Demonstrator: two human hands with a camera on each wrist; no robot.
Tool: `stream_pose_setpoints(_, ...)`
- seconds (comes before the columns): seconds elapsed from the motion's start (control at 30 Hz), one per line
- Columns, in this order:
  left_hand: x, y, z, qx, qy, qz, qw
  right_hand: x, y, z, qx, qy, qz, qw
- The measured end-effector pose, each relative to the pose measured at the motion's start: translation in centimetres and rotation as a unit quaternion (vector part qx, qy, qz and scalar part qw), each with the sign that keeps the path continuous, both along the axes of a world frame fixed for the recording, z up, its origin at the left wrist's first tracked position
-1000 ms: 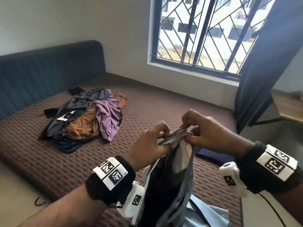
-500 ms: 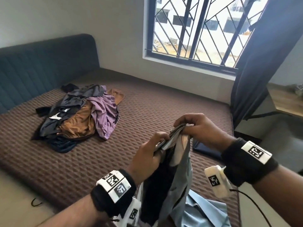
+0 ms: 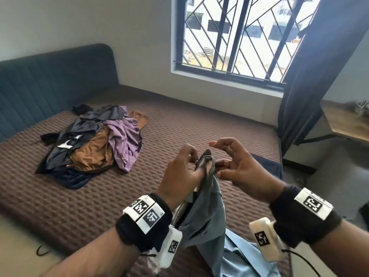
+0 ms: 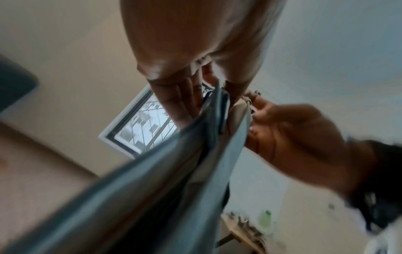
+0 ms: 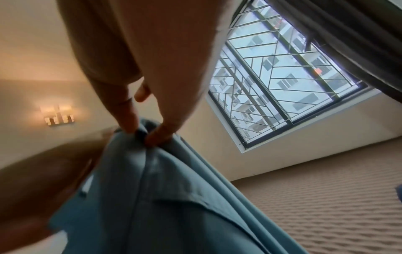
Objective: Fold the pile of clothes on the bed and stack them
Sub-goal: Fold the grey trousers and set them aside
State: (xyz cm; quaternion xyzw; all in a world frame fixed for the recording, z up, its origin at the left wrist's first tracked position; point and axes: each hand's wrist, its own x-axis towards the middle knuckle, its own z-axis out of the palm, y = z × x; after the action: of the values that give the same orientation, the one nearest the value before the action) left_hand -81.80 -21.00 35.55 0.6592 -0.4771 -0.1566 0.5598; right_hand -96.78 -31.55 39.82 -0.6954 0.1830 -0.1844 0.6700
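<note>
Clothes pile sat on the brown quilted bed near the dark blue headboard, unfolded: purple, tan, grey and black items jumbled, a navy piece sticking out at the near edge. Grey-blue garment was held up in front of the person, over the near edge of the bed, well apart from the pile. Left hand gripped its bunched top edge, fingers curled round the fabric; the left wrist view showed several layers of cloth sandwiched between thumb and fingers. Right hand was just beside the left at the same top edge. The head view showed its upper fingers spread loose, but the right wrist view showed thumb and a fingertip pinching a fold of the blue fabric. So both hands clamped on the same garment, close together. The rest of it hung down between the wrists, a lighter blue part trailing at the bottom. A dark navy piece lay flat on the bed behind the right hand. Barred window and dark curtain stood behind, wooden side table at far right.
</note>
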Motion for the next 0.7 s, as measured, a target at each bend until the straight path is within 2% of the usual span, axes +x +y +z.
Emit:
stream_pose_setpoints(0.1, -0.4, -0.5, 0.8, 0.008, 0.152, -0.015, 0.988, 0.2, 0.7, -2.0, -0.08, -0.034, -0.097, 0.991)
stream_pose_setpoints(0.17, -0.4, -0.6, 1.3, 0.024, 0.198, -0.046, 0.979, 0.6, 0.7, -2.8, -0.174, -0.041, -0.169, 0.969)
stream_pose_setpoints(0.27, 0.1, -0.1, 1.5, 0.032, 0.266, -0.092, 0.959, 1.3, 0.6, -2.9, -0.248, -0.033, -0.201, 0.947)
stream_pose_setpoints(0.4, 1.5, 0.3, 1.7, 0.01, 0.267, -0.088, 0.96, 2.4, 0.5, -1.3, -0.253, -0.014, -0.161, 0.954)
stream_pose_setpoints(0.47, 2.5, 0.3, 1.7, 0.019, 0.299, -0.099, 0.949, 3.6, 0.6, -0.5, -0.274, 0.0, -0.148, 0.95)
stream_pose_setpoints(0.53, 3.6, 0.3, 1.6, 0.043, 0.313, -0.115, 0.942, 4.9, 1.0, 0.0, -0.246, 0.002, -0.148, 0.958)
stream_pose_setpoints(0.7, 7.2, 0.1, 1.0, 0.043, 0.286, -0.079, 0.954, 7.6, 1.6, -0.9, -0.178, -0.007, -0.154, 0.972)
